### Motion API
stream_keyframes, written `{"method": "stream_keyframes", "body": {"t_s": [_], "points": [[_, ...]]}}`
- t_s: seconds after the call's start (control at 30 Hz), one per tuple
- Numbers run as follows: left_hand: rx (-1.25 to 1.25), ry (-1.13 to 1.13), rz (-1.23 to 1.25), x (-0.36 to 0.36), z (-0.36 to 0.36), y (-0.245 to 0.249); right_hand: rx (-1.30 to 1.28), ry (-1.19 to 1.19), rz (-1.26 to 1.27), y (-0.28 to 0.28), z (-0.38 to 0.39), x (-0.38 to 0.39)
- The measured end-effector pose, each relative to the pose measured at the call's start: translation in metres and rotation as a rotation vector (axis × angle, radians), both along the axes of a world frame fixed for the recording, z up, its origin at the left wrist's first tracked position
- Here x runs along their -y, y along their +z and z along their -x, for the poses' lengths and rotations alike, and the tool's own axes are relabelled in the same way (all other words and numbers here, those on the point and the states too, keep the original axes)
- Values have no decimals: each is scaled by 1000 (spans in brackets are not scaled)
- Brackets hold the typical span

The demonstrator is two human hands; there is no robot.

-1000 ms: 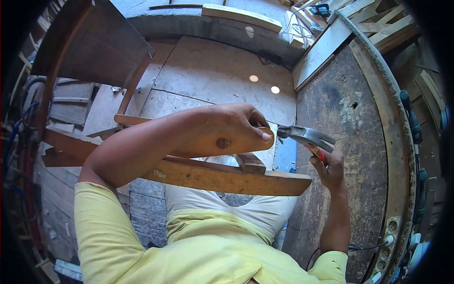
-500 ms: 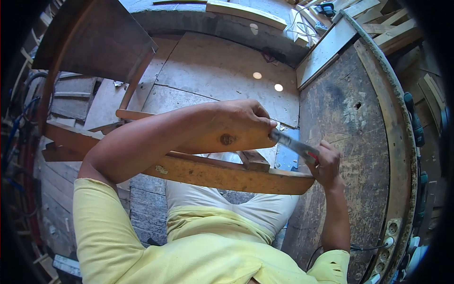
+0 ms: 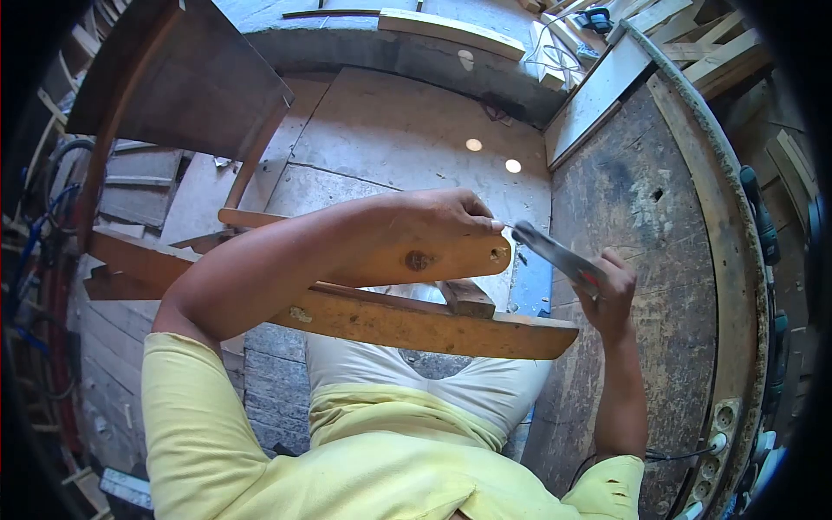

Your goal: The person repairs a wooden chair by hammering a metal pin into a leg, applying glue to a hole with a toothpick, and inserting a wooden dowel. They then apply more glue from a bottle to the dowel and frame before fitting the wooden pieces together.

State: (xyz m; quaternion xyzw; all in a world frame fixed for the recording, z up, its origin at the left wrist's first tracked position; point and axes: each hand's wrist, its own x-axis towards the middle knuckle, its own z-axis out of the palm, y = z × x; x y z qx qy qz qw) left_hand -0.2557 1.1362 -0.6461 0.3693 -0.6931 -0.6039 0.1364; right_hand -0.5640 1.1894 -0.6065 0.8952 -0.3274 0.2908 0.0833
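A wooden chair frame lies across my lap, its curved upper piece showing a dark round knot and a small hole near its rounded right end. My left hand rests on the top edge of that piece, fingertips pinched at its right end; what they pinch is too small to make out. In my right hand is a hammer, tilted up to the left, its head just right of my left fingertips and apart from the wood. A short wooden block sits between the two curved pieces.
The chair's brown panel rises at the upper left. To the right stands a worn wooden bench with power sockets along its edge. Boards lie at the top, and scrap wood is piled at the left and upper right.
The hammer head has moved back to the right, away from the end of the wood, uncovering the hole there. My right hand has shifted slightly right. My left hand stays nearly in place.
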Motion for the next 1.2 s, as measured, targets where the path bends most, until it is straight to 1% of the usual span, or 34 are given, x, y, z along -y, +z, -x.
{"method": "stream_keyframes", "body": {"t_s": [0.03,0.07,0.13,0.17,0.2,0.27,0.33,0.4,0.47,0.53,0.6,0.67,0.7,0.73,0.8,0.87,0.93,1.0,1.07,1.1,1.13,1.17,1.2], "points": [[11,6,-12,0,0,2,41,106,14,1,4,1],[21,16,-25,-2,0,6,40,109,17,-1,4,2],[35,20,-42,-7,1,12,137,193,-32,-7,4,-1],[62,40,-25,-9,2,17,2,130,19,-1,-2,-2],[90,55,-7,-11,4,21,6,119,18,2,-4,-4],[95,32,-41,-8,4,20,-125,10,4,8,-6,-4],[93,25,-82,-7,2,15,-109,-1,3,7,-3,-7],[89,41,-11,-8,2,16,105,173,-45,-1,0,-5],[96,31,15,-9,2,20,68,187,-34,3,-1,-5],[108,12,48,-8,3,24,-145,-9,-58,6,-4,-4],[41,-5,15,-7,2,22,-121,-46,-39,9,-5,-5],[38,-1,14,-8,3,21,26,22,-81,6,-2,-4],[32,11,10,-8,3,22,73,145,-79,9,-3,-4],[31,13,11,-7,2,20,72,148,-78,9,-4,-2],[-45,-22,45,-5,3,14,-184,31,-93,6,-2,-3],[4,-13,24,-5,3,15,-155,20,-113,4,-1,0],[46,11,6,-7,3,20,13,26,-40,3,-2,2],[129,25,-88,-9,2,24,35,57,-81,-5,3,4],[90,24,-83,-11,3,25,60,86,-127,-4,4,5],[54,18,-78,-12,3,26,-24,79,-123,2,2,4],[69,5,-72,-11,3,29,-105,71,-113,5,2,6],[85,8,-63,-14,3,35,9,63,-54,2,4,10],[98,11,-56,-15,4,38,20,53,-51,-7,7,12]]}}
